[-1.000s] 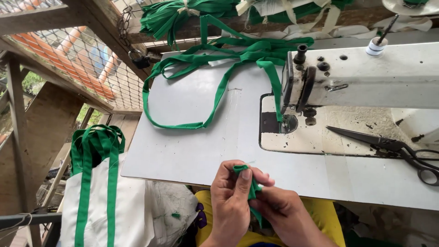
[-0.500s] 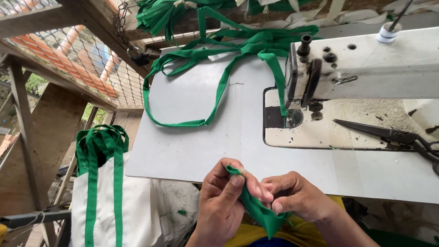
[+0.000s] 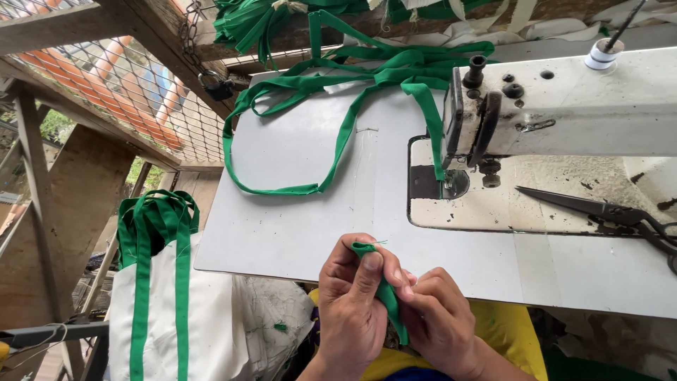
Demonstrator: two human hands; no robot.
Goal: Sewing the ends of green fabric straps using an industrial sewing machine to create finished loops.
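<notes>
Nearest the lens, at the table's front edge: my left hand [image 3: 352,310] and right hand [image 3: 441,324], both closed on one short green strap [image 3: 384,293]. The left thumb and forefinger pinch its upper end, which pokes up just above the thumb; the right fingers close on the lower run, which drops away between the two palms. Neither hand is spread; the grip is a fingertip pinch on both sides.

Strap, handling: I judge it light, limp woven cloth, folded lengthwise, with no stiffness of its own. It should bend wherever it is unsupported and may untwist or unfold if the pinch slackens. Not fragile, not slippery. Best hold, by my reckoning: flat between thumb and finger pad close to the end, with the second hand just below keeping the fold shut.

Left of the grip, below table level: a white bag [image 3: 176,317] with green handles, standing upright.

Beyond the grip: the pale table top [image 3: 296,204], bare in the near part.

Beyond and right of the grip: a white sewing machine [image 3: 564,113], its needle area just beyond the hands, with dark scissors [image 3: 606,212] lying on its bed farther right.

Farthest from the grip: a long green strap loop [image 3: 338,141] trailing across the table to the machine's foot, and a bundle of more green strips [image 3: 254,21] at the back edge.
</notes>
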